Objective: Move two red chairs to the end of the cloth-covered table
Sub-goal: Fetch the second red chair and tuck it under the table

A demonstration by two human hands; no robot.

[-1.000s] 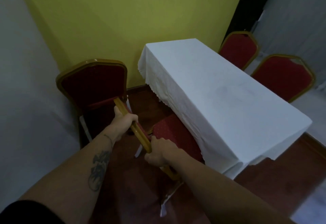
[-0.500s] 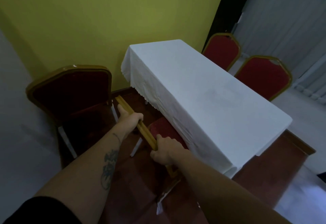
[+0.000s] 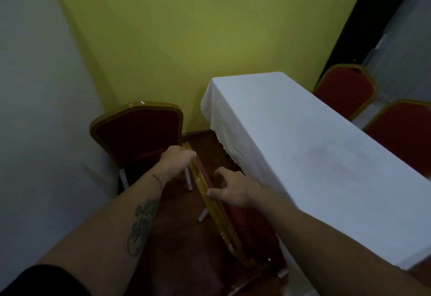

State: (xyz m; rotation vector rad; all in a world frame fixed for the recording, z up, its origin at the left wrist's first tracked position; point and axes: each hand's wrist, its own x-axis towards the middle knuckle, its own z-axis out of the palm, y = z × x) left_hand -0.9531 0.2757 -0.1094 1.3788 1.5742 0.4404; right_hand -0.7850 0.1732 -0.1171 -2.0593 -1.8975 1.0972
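Note:
A red chair with a gold frame stands right below me, its seat against the long side of the table with the white cloth. My left hand is closed over the far end of this chair's gold back rail. My right hand hovers at the rail with fingers spread, only the thumb touching it. A second red chair stands beyond, in the corner by the yellow wall, near the table's far end.
Two more red chairs stand along the far side of the table at the right. A grey-white wall closes the left side, the yellow wall the back. Dark reddish floor runs between chair and wall.
My right hand has let go of the chair's back rail and spread its fingers. The view has swung left and the chair back now stands closer to the table.

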